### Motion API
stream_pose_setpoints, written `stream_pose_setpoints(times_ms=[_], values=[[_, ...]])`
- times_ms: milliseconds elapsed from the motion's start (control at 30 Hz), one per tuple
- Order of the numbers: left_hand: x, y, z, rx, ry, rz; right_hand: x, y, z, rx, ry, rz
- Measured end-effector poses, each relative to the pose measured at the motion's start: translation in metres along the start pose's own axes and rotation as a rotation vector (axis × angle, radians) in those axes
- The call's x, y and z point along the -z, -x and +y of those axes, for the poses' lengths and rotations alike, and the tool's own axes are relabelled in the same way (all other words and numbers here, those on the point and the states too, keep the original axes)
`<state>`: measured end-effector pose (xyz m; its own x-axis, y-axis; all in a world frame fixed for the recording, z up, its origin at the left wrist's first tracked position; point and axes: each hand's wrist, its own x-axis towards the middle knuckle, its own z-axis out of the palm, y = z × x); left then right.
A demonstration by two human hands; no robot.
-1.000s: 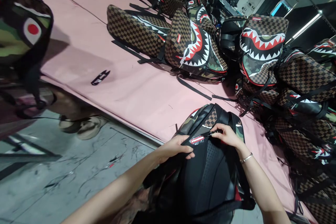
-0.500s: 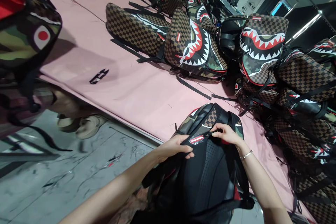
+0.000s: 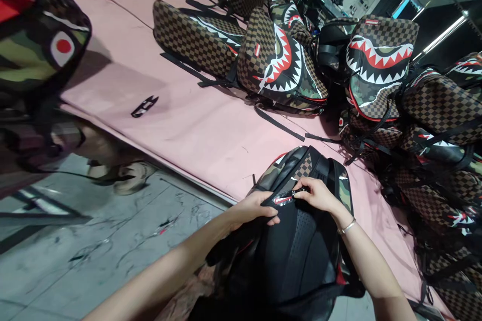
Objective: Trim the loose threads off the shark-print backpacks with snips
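Note:
A black backpack (image 3: 291, 246) with camouflage and brown checks at its top leans against the table's front edge, padded back toward me. My left hand (image 3: 259, 208) is closed on its shoulder strap at the left, thumb on top and fingers beneath. On that strap a red-and-white label (image 3: 282, 199) shows under shiny clear plastic. My right hand (image 3: 316, 193), with a bracelet on its wrist, pinches a small black piece with light specks (image 3: 298, 192) at the label's right end. What that piece is cannot be made out.
The pink table (image 3: 196, 130) carries a small black two-pronged tool (image 3: 145, 106) and several checkered shark-mouth backpacks (image 3: 280, 57). More bags are piled at the right (image 3: 440, 105). Another backpack (image 3: 41, 55) is close at the left, above a person's shoe (image 3: 131, 178).
My right hand has moved left with the small black piece, closer to the label. The plastic over the label has shifted and creased. My left hand keeps its grip on the strap.

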<state>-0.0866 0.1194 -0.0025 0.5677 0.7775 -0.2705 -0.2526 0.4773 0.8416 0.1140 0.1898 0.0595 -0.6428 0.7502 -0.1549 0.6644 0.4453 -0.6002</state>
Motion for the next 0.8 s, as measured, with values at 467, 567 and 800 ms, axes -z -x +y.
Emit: stream_pose_setpoints(times_ms=[467,567,800], values=[[-0.001,0.0,-0.001,0.009,0.003,0.034,-0.008,0.0,-0.012,-0.017,0.062,0.046],[-0.002,0.0,0.0,0.015,-0.001,0.043,-0.011,0.0,-0.013,-0.007,0.057,0.056],[0.003,0.0,-0.002,0.009,0.054,0.003,-0.02,0.008,0.001,0.002,-0.164,0.131]])
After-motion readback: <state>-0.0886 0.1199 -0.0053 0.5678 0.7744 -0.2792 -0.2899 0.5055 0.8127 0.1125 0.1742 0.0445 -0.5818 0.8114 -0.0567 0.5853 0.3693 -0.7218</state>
